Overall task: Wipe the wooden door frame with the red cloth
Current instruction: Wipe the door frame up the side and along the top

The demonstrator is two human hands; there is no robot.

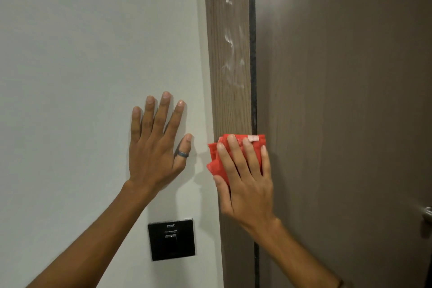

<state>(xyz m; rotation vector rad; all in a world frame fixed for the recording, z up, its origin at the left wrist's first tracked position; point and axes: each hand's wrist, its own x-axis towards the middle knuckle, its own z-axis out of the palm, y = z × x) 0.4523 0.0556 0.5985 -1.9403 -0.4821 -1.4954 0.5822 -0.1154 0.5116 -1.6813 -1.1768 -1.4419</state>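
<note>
The wooden door frame (230,72) runs as a vertical brown strip up the middle of the view, with white smears on its upper half. My right hand (245,182) presses a folded red cloth (216,163) flat against the frame at mid height, fingers spread over it. The cloth shows above and to the left of my fingers, with a small pale tag at its top edge. My left hand (156,147) lies flat on the white wall left of the frame, fingers apart, a ring on the thumb, holding nothing.
A black square wall panel (171,239) sits on the white wall (81,54) below my left hand. The dark brown door (339,100) fills the right side, with a metal handle (427,216) at the right edge. A dark gap separates frame and door.
</note>
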